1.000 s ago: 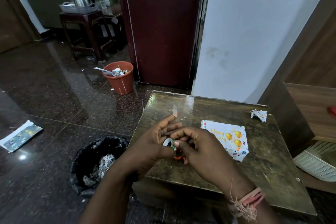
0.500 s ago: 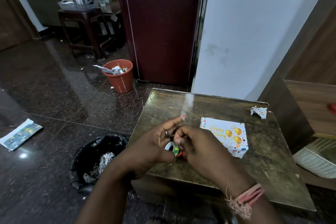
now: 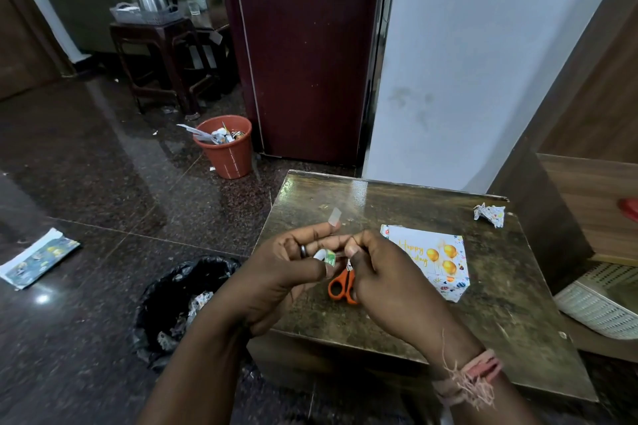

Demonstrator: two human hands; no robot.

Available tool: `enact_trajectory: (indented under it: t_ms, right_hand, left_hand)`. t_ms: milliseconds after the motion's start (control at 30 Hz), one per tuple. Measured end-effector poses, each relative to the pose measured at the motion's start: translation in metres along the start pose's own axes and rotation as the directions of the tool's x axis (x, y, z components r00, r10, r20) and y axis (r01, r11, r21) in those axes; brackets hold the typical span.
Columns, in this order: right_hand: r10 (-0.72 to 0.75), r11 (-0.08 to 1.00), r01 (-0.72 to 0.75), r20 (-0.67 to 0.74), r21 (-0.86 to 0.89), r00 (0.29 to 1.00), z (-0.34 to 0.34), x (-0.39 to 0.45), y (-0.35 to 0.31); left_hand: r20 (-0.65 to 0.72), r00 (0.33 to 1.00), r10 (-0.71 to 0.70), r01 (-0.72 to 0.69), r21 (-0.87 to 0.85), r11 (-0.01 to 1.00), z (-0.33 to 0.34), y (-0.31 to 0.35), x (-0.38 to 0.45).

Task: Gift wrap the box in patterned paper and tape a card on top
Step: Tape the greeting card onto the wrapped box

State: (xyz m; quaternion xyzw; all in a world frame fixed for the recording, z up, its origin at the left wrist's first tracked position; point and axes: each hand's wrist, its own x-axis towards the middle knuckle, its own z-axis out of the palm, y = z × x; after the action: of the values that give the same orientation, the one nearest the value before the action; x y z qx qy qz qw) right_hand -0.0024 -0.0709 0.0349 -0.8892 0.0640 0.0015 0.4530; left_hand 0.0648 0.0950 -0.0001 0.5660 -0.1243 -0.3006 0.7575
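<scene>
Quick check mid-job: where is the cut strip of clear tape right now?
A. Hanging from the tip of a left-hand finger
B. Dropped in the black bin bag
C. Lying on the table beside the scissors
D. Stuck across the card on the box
A: the strip of clear tape stands up from a fingertip of the left hand, above the table, not yet on the card.

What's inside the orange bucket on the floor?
The orange bucket holds crumpled paper scraps and colourful bits; one white strip pokes out over the rim on the left. What lies deeper down is covered by the scraps on top.
</scene>
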Motion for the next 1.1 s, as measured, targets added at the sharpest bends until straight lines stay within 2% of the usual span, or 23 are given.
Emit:
enact_trajectory:
  t_ms: [133, 267, 333, 400, 467, 533, 633, 733, 867, 933, 1033, 1100]
  right_hand:
    - [0.051, 0.995, -0.050, -0.017, 0.088, 0.999, 0.014, 0.000, -0.004]
    - [0.128, 0.953, -0.112, -0.041, 0.282, 0.991, 0.019, 0.004, 0.002]
    - [0.152, 0.938, -0.123, -0.064, 0.325, 0.986, 0.015, 0.006, 0.006]
    - [0.154, 0.933, -0.121, -0.069, 0.340, 0.986, 0.011, 0.008, 0.010]
    - [0.138, 0.943, -0.111, -0.065, 0.312, 0.988, 0.010, 0.008, 0.011]
    - [0.109, 0.961, -0.089, -0.062, 0.261, 0.992, 0.012, 0.008, 0.011]
    - [0.078, 0.979, -0.068, -0.047, 0.192, 0.996, 0.018, 0.006, 0.009]
    - [0.063, 0.989, -0.058, -0.032, 0.137, 0.998, 0.021, 0.004, 0.007]
    - [0.058, 0.993, -0.053, -0.047, 0.103, 0.997, 0.019, 0.003, 0.007]
    - [0.053, 0.994, -0.044, -0.080, 0.100, 0.995, 0.017, 0.003, 0.007]
    - [0.071, 0.983, -0.041, -0.165, 0.178, 0.984, 0.014, 0.005, 0.007]
    - [0.075, 0.972, -0.020, -0.228, 0.234, 0.971, 0.015, 0.007, 0.008]
  left_hand:
    - [-0.002, 0.999, 0.032, -0.032, -0.038, 0.999, 0.003, 0.002, 0.001]
    - [-0.001, 1.000, 0.030, -0.030, -0.032, 0.999, -0.001, 0.003, 0.000]
    - [-0.055, 0.998, 0.020, -0.018, 0.046, 0.999, -0.005, 0.004, 0.000]
    - [-0.144, 0.989, 0.020, 0.014, 0.235, 0.972, -0.009, 0.002, 0.000]
    - [-0.225, 0.971, 0.086, 0.040, 0.503, 0.863, -0.011, -0.002, 0.001]
    - [-0.253, 0.952, 0.174, 0.060, 0.709, 0.703, -0.010, -0.008, 0.004]
    - [-0.242, 0.950, 0.196, 0.086, 0.809, 0.582, -0.006, -0.014, 0.005]
    - [-0.216, 0.965, 0.150, 0.107, 0.844, 0.526, -0.005, -0.019, 0.005]
    - [-0.198, 0.973, 0.115, 0.103, 0.827, 0.553, -0.009, -0.021, 0.007]
    - [-0.231, 0.962, 0.143, 0.087, 0.760, 0.644, -0.010, -0.017, 0.007]
    - [-0.233, 0.961, 0.148, 0.007, 0.559, 0.829, -0.006, -0.010, 0.006]
    - [-0.201, 0.972, 0.125, -0.018, 0.462, 0.887, -0.001, -0.005, 0.004]
